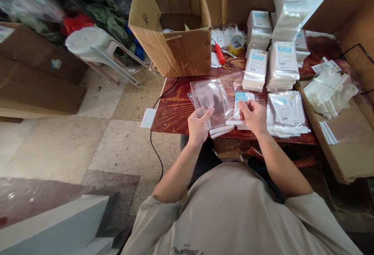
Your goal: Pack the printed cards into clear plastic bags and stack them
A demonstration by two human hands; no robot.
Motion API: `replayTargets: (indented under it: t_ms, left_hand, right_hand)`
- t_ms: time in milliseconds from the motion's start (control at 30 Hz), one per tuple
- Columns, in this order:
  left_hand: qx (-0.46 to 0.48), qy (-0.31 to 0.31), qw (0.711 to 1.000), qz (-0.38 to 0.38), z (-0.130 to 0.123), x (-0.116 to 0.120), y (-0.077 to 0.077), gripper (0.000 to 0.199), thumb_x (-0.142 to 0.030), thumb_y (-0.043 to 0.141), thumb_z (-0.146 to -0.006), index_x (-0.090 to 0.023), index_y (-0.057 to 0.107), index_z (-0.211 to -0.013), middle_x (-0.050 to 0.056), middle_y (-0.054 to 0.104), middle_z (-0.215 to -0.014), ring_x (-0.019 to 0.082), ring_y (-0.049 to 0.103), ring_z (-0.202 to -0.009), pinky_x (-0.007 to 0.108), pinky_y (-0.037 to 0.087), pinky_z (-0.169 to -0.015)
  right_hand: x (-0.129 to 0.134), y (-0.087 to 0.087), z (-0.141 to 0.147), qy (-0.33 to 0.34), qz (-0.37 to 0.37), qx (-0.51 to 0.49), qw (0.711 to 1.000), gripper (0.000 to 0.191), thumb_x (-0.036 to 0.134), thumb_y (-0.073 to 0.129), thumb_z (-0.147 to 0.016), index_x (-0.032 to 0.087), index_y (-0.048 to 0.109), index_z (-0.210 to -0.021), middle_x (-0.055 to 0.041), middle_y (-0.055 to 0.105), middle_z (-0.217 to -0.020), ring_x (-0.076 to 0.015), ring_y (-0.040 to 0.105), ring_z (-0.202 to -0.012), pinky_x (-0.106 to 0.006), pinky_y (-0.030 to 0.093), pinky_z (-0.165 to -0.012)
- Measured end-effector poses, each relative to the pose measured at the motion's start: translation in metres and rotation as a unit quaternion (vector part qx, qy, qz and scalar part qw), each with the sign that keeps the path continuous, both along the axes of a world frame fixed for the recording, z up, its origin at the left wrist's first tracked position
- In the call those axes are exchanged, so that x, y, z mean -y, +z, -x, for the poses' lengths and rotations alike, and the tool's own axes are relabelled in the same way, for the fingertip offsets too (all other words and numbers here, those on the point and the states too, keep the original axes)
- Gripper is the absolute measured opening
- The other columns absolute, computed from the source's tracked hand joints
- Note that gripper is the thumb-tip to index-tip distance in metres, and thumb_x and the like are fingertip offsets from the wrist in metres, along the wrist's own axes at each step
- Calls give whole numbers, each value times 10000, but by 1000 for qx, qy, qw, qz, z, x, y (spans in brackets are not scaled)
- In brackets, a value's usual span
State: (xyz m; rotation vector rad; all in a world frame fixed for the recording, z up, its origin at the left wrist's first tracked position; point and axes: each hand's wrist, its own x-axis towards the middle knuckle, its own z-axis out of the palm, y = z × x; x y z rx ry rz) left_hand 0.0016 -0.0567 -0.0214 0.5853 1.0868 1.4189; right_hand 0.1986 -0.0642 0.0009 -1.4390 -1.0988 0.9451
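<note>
Over the front of the red-brown table, my left hand (199,127) pinches several clear plastic sleeves (212,95) between thumb and fingers. My right hand (254,117) is closed, its thumb pressing on a blue and white printed card (240,96). Clear film reaches across between both hands; whether the card lies inside a sleeve I cannot tell. White sleeve edges (222,131) stick out below my left hand. Right of my right hand lies a loose pile of sleeved cards (287,110), and behind it rise neat stacks of them (283,62).
An open cardboard box (187,54) stands at the table's back left. Tape (236,44) and a red-handled tool (219,53) lie behind my hands. To the right, a shallow carton (350,146) holds crumpled plastic (330,91). A white stool (90,46) stands on the floor at left.
</note>
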Motion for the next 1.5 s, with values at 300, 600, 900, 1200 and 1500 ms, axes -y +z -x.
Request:
replayTargets:
  t_ms: [300, 600, 900, 1200, 1500]
  left_hand:
    - [2, 4, 1000, 2, 0, 0, 2, 425, -350, 1027, -632, -152, 825, -950, 92, 819, -968, 214, 788, -928, 359, 620, -945]
    - [0, 4, 1000, 16, -7, 2, -1, 442, -360, 1045, -602, -146, 790, -892, 60, 799, -873, 177, 753, -767, 333, 633, -807]
    - [40, -4, 999, 27, -8, 3, 5, 477, -443, 1026, -636, -147, 746, -883, 43, 772, -824, 153, 724, -708, 299, 602, -741]
    - [49, 14, 999, 1, 11, 1, 21, 471, -354, 1057, -569, -158, 764, -883, 35, 778, -858, 153, 732, -745, 283, 615, -734]
    - [-39, -10, 998, -44, 4, 9, 22, 422, -362, 1037, -644, -167, 788, -924, 78, 815, -947, 201, 780, -857, 323, 624, -840]
  right_hand:
    - [0, 5, 1, 19, 3, -14, 1000, 499, 702, 760, -897, 215, 667, -837, 3, 627, -677, -128, 561, -522, -277, 479, -503]
    - [1, 5, 14, 53, -4, 16, 998, 391, 553, 827, -869, 188, 755, -990, -30, 721, -844, -148, 636, -717, -290, 525, -679]
    - [-4, -2, 20, 13, 0, 31, 999, 335, 491, 854, -808, 191, 777, -937, -41, 743, -850, -175, 660, -741, -321, 571, -719]
    - [-15, -8, -17, -94, -61, 58, 992, 367, 499, 669, -956, 198, 716, -1160, -74, 769, -1002, -167, 725, -729, -297, 581, -639]
    - [-2, 5, 15, 109, 40, -107, 987, 591, 783, 589, -951, 218, 761, -983, -79, 757, -927, -232, 718, -836, -350, 597, -677]
